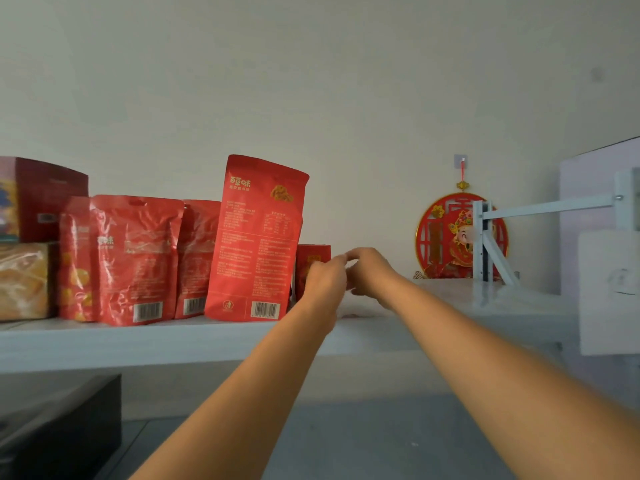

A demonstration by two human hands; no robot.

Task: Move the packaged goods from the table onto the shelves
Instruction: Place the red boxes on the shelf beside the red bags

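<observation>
Over the white shelf (pixel 138 344), left hand (pixel 323 282) and right hand (pixel 370 271) loosely curled, fingertips nearly meeting, nothing visibly held. Just left of both and apart from them, tall red snack pouch (pixel 256 237) standing upright. Small red box (pixel 313 259) partly hidden behind left hand, contact impossible to tell.
</observation>
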